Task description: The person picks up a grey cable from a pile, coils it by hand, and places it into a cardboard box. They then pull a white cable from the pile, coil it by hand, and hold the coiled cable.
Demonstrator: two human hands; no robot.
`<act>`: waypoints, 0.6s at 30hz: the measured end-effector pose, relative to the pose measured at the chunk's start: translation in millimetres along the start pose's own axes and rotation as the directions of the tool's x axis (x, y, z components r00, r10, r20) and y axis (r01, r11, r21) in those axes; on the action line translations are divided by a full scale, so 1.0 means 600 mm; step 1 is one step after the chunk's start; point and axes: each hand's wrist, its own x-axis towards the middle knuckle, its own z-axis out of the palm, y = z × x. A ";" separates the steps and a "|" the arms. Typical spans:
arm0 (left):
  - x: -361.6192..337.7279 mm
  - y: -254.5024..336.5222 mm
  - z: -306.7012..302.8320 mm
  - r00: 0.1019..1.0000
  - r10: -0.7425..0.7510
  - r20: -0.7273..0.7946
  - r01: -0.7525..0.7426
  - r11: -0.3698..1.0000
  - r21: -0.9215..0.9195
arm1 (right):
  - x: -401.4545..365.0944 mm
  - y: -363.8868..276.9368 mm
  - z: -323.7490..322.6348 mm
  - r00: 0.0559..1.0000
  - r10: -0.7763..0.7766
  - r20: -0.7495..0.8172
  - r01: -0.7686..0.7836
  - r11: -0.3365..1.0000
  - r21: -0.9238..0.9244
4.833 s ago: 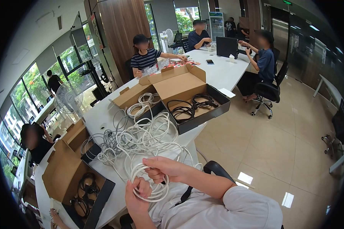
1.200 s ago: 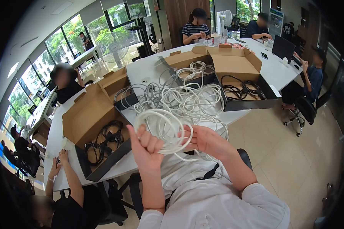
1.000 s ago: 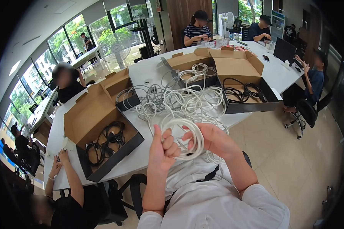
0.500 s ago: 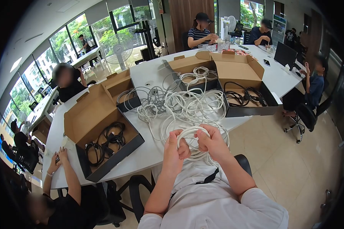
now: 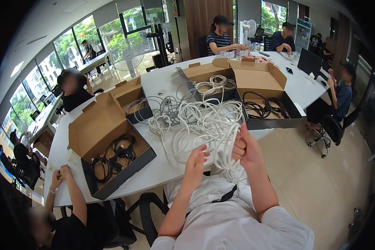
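Observation:
At the table's near edge, my right hand (image 5: 251,150) is closed around a coil of white cable (image 5: 226,155), thumb pointing up. The coil hangs over the edge above my lap. To its left, my left hand (image 5: 194,166) is held with fingers loosely bent and apart, with nothing in it. Just beyond both hands lies a large tangle of white and grey cables (image 5: 187,114) spread over the table. Loose strands run between this pile and the coil.
An open cardboard box (image 5: 118,181) with black cables stands at left, and another box (image 5: 275,122) with black cables at right. A smaller box (image 5: 148,114) and a box with white cable (image 5: 200,96) stand behind. Several people sit around the white table (image 5: 171,160).
My left hand has let go of the white cable coil and moved slightly down. My right hand has turned upright and moved right, with the coil in its grip.

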 end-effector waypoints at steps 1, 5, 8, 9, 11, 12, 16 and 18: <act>0.000 0.000 0.003 1.000 0.008 -0.009 -0.006 0.981 0.194 | 0.001 0.005 -0.017 0.995 0.068 0.074 -0.075 0.993 0.096; -0.001 0.057 0.008 0.996 -0.086 0.038 0.035 0.723 0.690 | -0.019 0.014 -0.022 0.963 0.230 0.138 -0.237 0.971 0.037; 0.006 0.075 -0.003 0.983 -0.107 0.146 -0.052 0.607 0.793 | -0.024 0.000 -0.008 0.956 0.193 0.221 -0.182 0.981 -0.070; 0.002 0.074 -0.006 0.977 -0.095 0.192 -0.102 0.580 0.808 | -0.025 -0.005 -0.008 0.947 0.188 0.261 -0.160 0.979 -0.127; -0.004 0.087 -0.013 0.977 0.020 0.211 -0.185 0.564 0.805 | -0.023 -0.016 -0.011 0.964 0.115 0.239 -0.082 0.986 -0.146; -0.006 0.095 -0.017 0.972 0.075 0.222 -0.225 0.554 0.801 | -0.026 -0.026 -0.011 0.972 0.077 0.224 -0.038 0.983 -0.178; -0.026 0.098 -0.048 0.992 0.022 0.124 -0.084 0.851 0.518 | -0.037 -0.050 -0.009 0.970 -0.242 -0.007 0.223 0.907 -0.357; -0.038 0.058 -0.089 1.000 -0.002 0.025 -0.003 0.977 0.213 | -0.040 -0.063 -0.011 0.895 -0.434 -0.102 0.277 0.720 -0.637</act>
